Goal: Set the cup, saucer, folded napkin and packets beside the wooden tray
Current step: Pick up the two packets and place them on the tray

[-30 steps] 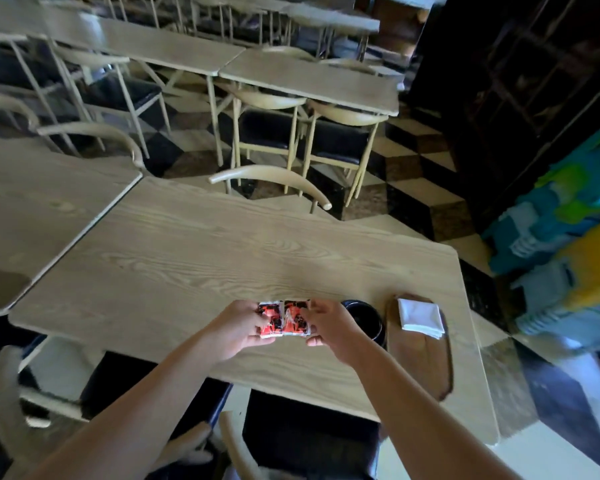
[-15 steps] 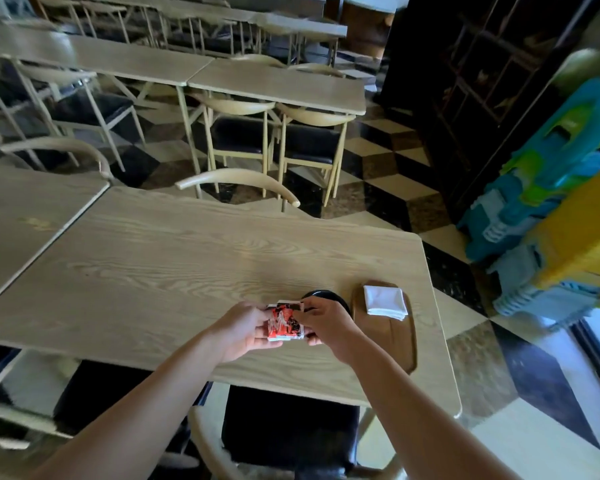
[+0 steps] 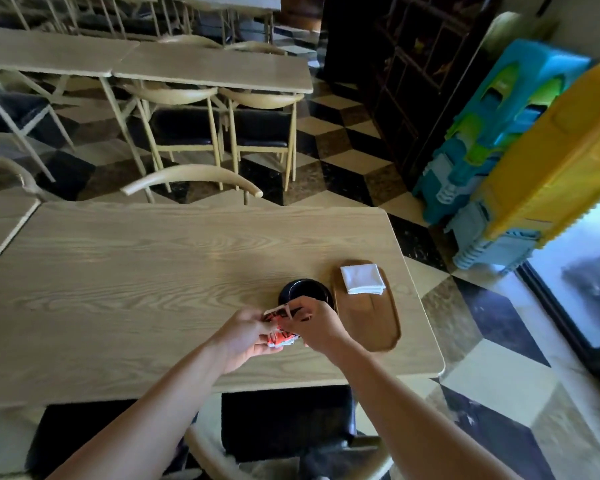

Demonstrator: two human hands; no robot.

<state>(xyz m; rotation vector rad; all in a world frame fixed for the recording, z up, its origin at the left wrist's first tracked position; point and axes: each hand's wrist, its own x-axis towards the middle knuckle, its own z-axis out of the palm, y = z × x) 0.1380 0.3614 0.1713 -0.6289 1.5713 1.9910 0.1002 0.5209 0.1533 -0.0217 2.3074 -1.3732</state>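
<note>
Two hands meet low over the wooden table point(image 3: 136, 271), holding the red and white packets point(image 3: 280, 336) between them. The left hand point(image 3: 245, 336) curls its fingers round the bundle from below; the right hand point(image 3: 314, 323) pinches its upper edge with fingertips closed. Just behind the right hand sits the black cup point(image 3: 303, 291), touching or nearly touching the wooden tray point(image 3: 369, 318) to its right. The folded napkin point(image 3: 362, 278) lies on the tray's far end
</note>
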